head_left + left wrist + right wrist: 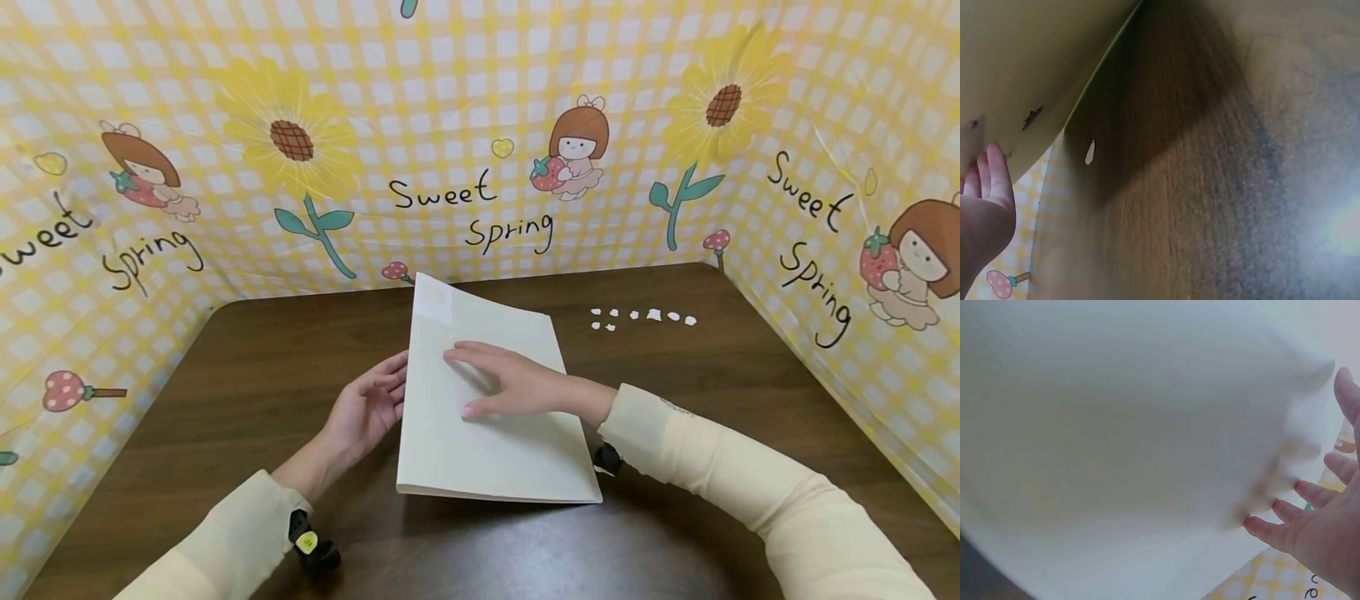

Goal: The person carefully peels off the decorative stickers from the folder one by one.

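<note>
A thin, cream-white book or pad (487,450) stands tilted over the table, its left side raised and a pale rectangle in its upper left corner. My left hand (367,414) is at the raised left edge, fingers extended behind it. In the left wrist view, the left fingertips (996,156) reach the underside, which bears small dark marks. Over the top cover spreads my right hand (517,383), thumb and fingers apart. The right wrist view shows several right fingertips (1266,526) right at the white surface.
Several small white scraps (654,315) lie in two short rows on the dark wooden table (300,333), back right. The left wrist view shows a white sliver (1090,152) on the table beside the book. Yellow checked cloth (450,100) encloses the back and sides.
</note>
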The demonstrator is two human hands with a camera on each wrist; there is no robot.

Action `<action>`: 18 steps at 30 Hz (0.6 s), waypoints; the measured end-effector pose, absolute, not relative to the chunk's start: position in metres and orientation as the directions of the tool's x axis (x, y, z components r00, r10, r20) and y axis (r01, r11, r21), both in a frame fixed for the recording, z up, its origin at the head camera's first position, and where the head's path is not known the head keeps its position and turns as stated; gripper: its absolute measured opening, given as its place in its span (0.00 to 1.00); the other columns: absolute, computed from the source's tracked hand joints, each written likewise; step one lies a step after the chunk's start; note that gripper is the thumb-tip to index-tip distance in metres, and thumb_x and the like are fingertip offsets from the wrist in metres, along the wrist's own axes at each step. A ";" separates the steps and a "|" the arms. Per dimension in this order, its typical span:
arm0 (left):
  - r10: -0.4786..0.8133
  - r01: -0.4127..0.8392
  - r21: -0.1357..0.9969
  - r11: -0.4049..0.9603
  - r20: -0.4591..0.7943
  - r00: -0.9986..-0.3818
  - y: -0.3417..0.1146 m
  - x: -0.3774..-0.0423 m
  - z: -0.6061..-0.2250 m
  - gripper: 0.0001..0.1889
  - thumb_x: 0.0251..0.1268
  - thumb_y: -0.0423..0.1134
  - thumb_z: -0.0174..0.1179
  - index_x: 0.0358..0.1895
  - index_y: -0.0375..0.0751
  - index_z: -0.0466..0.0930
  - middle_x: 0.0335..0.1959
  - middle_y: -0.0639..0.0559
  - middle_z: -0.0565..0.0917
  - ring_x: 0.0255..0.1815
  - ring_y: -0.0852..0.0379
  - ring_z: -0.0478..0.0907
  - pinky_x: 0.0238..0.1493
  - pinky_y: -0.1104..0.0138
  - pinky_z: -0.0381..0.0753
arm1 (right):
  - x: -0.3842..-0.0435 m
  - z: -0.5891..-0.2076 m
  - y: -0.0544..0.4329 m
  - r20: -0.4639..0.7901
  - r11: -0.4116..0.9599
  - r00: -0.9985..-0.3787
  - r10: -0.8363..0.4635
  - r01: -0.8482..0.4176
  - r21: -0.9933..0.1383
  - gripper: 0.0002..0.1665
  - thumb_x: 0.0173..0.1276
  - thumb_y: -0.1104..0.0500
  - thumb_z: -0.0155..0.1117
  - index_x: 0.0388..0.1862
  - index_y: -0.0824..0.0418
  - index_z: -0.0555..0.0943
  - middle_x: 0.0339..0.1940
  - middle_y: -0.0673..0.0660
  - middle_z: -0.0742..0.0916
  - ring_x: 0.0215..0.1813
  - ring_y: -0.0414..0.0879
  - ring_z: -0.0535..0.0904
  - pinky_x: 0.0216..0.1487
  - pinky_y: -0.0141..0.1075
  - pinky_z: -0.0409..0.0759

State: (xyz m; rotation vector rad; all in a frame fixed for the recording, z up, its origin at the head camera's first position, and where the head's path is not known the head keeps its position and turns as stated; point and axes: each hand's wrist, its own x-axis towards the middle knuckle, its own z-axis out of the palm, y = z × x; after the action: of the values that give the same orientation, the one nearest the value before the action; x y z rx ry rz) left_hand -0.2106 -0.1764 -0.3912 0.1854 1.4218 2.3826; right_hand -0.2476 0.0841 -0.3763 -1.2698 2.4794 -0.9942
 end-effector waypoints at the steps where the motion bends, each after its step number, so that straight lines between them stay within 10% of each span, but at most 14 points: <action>1: 0.373 -0.229 0.872 -0.433 -0.058 -0.926 -0.176 -0.210 -0.391 0.28 0.74 0.28 0.32 0.76 0.31 0.46 0.64 0.48 0.72 0.58 0.57 0.75 0.57 0.63 0.74 | -0.247 -0.375 0.082 0.149 0.398 -0.617 -0.773 -0.654 -0.643 0.47 0.64 0.46 0.70 0.77 0.54 0.60 0.77 0.57 0.60 0.77 0.43 0.50 0.73 0.39 0.49; 18: 0.482 -0.187 0.896 -0.403 0.034 -0.875 -0.161 -0.204 -0.385 0.36 0.75 0.26 0.44 0.80 0.50 0.40 0.70 0.47 0.67 0.60 0.54 0.76 0.53 0.60 0.78 | -0.244 -0.357 0.073 0.230 0.368 -0.665 -0.710 -0.629 -0.684 0.45 0.66 0.46 0.68 0.77 0.50 0.59 0.77 0.55 0.60 0.75 0.43 0.53 0.71 0.44 0.55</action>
State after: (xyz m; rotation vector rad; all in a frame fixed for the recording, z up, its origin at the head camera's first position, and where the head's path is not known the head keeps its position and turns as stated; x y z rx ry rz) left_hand -0.2037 -0.1610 -0.3852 0.4058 1.4165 2.3019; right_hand -0.2439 0.0729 -0.3570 -1.2340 2.5110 -1.1830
